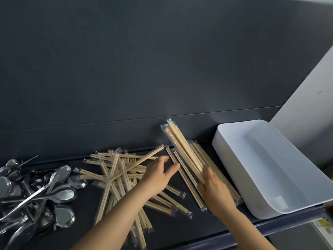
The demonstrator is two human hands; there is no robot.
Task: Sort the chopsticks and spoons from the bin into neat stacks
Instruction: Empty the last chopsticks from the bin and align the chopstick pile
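While the white bin (232, 165) sits tilted at the dark worktop's (171, 228) right end, showing only bare floor, loose wrapped chopsticks (115, 177) crisscross mid-worktop beside heaped spoons (36, 192). The right hand's (215, 192) fingers grip a chopstick bundle (180, 140), long axis pointing away-left; the left hand's (156, 175) fingers spread, holding nothing.

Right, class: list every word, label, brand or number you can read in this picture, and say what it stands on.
No text can be read.
Chopsticks, spoons: no print shows.
Pale patch inside the bin: too blurred to tell whether it bears words.
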